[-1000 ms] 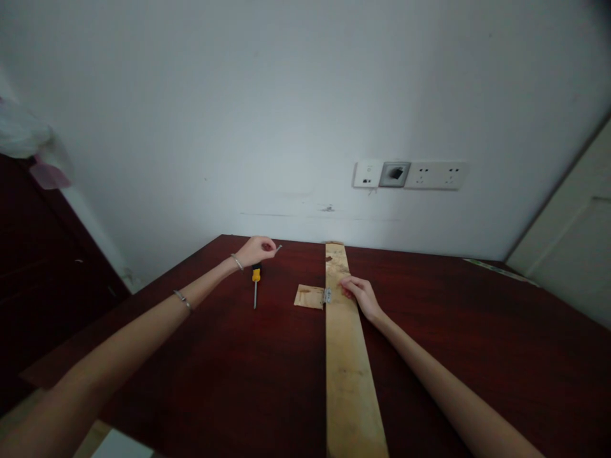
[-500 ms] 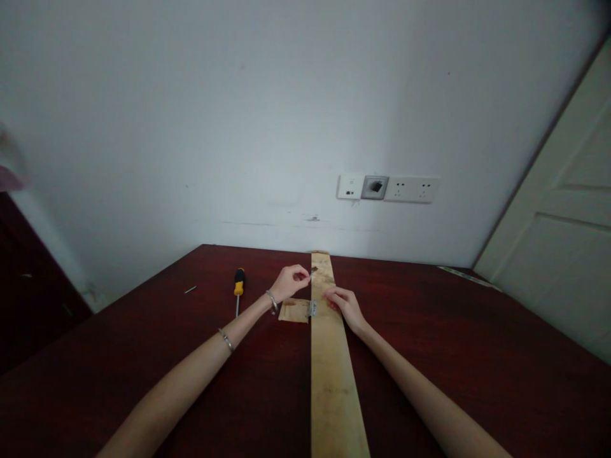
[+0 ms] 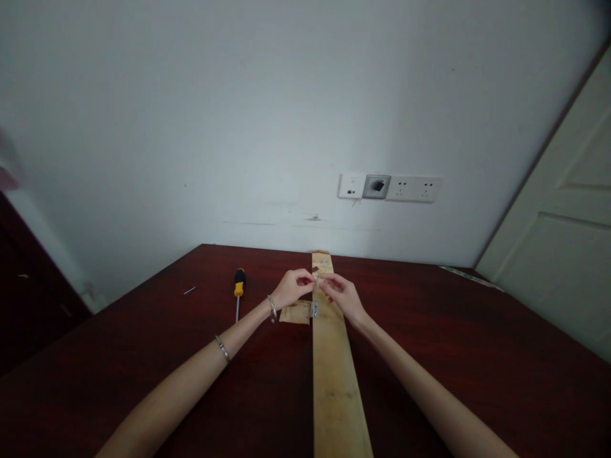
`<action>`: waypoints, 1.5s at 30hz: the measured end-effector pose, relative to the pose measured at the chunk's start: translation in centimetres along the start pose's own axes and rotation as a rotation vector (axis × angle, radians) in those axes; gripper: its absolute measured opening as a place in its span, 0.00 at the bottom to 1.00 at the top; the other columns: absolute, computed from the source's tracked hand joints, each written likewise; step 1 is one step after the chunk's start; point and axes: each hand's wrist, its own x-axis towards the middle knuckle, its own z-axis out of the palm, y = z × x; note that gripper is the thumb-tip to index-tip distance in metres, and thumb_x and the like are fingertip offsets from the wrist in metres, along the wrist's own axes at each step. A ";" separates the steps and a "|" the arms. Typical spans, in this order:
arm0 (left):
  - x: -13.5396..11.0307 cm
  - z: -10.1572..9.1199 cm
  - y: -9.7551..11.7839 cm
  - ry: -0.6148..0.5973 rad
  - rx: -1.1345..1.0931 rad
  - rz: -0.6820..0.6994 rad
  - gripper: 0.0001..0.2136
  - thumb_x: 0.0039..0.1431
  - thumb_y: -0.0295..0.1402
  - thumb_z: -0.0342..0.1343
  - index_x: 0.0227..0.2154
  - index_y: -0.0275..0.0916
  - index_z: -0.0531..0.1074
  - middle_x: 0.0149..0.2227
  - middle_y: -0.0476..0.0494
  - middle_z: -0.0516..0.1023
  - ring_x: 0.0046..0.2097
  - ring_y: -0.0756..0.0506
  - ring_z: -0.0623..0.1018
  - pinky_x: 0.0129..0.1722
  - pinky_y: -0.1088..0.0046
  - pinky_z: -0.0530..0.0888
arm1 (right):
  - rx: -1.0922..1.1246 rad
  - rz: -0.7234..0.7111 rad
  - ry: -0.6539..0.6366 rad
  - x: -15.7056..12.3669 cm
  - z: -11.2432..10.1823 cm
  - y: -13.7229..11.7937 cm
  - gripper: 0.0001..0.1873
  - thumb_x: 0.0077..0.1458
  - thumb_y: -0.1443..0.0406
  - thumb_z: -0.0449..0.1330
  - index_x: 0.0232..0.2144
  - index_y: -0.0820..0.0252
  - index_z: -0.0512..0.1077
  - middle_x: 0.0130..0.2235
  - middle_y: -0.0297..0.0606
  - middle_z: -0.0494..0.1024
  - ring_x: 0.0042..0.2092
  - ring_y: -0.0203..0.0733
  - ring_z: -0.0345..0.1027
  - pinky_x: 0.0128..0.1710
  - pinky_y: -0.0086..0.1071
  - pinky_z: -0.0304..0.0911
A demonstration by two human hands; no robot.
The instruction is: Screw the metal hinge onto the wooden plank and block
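A long pale wooden board [image 3: 337, 388] runs away from me across the dark red table. Over its far part, my left hand [image 3: 293, 289] pinches a small, thin, shiny piece [image 3: 317, 280], too small to name surely. From the other side, my right hand [image 3: 344, 298] has its thumb and fingertips closed at that same piece. A metal hinge [image 3: 314, 309] lies at the board's left edge, just below the hands. Beside the hinge is a short wooden piece [image 3: 294, 313], partly behind my left wrist.
Left of my hands lies a screwdriver [image 3: 239, 283] with a yellow and black handle. Farther left is a thin metal pin or screw [image 3: 189, 290]. The white wall with sockets [image 3: 413, 189] stands behind the table [image 3: 429, 331]. A patterned strip [image 3: 470, 278] lies at the back right.
My right hand has moved up the board and left, so its fingertips now meet those of my left hand. The small piece has shifted slightly right and down.
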 end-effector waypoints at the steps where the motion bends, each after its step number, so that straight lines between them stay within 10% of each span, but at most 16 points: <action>1: 0.0 0.0 0.2 -0.007 -0.002 -0.003 0.04 0.52 0.29 0.57 0.28 0.34 0.74 0.31 0.45 0.77 0.33 0.49 0.75 0.35 0.75 0.72 | 0.000 -0.008 -0.001 -0.1 0.1 0.0 0.20 0.38 0.52 0.67 0.33 0.58 0.75 0.26 0.34 0.72 0.24 0.34 0.60 0.21 0.28 0.57; 11: 0.1 0.1 -0.1 -0.131 0.022 -0.049 0.05 0.53 0.29 0.56 0.32 0.34 0.73 0.32 0.46 0.75 0.33 0.49 0.74 0.36 0.74 0.71 | -0.023 -0.059 0.019 -0.3 0.3 0.5 0.18 0.40 0.51 0.66 0.27 0.59 0.74 0.29 0.37 0.74 0.28 0.38 0.64 0.22 0.28 0.58; 23: -0.7 -2.9 -2.2 -0.689 0.697 -0.110 0.42 0.30 0.54 0.68 0.50 0.38 0.65 0.46 0.38 0.66 0.49 0.36 0.66 0.47 0.64 0.66 | -0.146 -0.046 -0.030 1.4 -0.1 2.9 0.12 0.38 0.56 0.66 0.23 0.59 0.76 0.27 0.36 0.79 0.30 0.41 0.70 0.36 0.36 0.65; 45: -1.1 -2.1 -2.4 -0.704 0.734 -0.065 0.33 0.39 0.53 0.66 0.44 0.37 0.66 0.43 0.41 0.65 0.45 0.41 0.67 0.44 0.69 0.66 | -0.230 -0.056 -0.129 1.5 0.2 4.0 0.10 0.44 0.58 0.63 0.24 0.61 0.76 0.26 0.36 0.79 0.28 0.39 0.70 0.33 0.33 0.66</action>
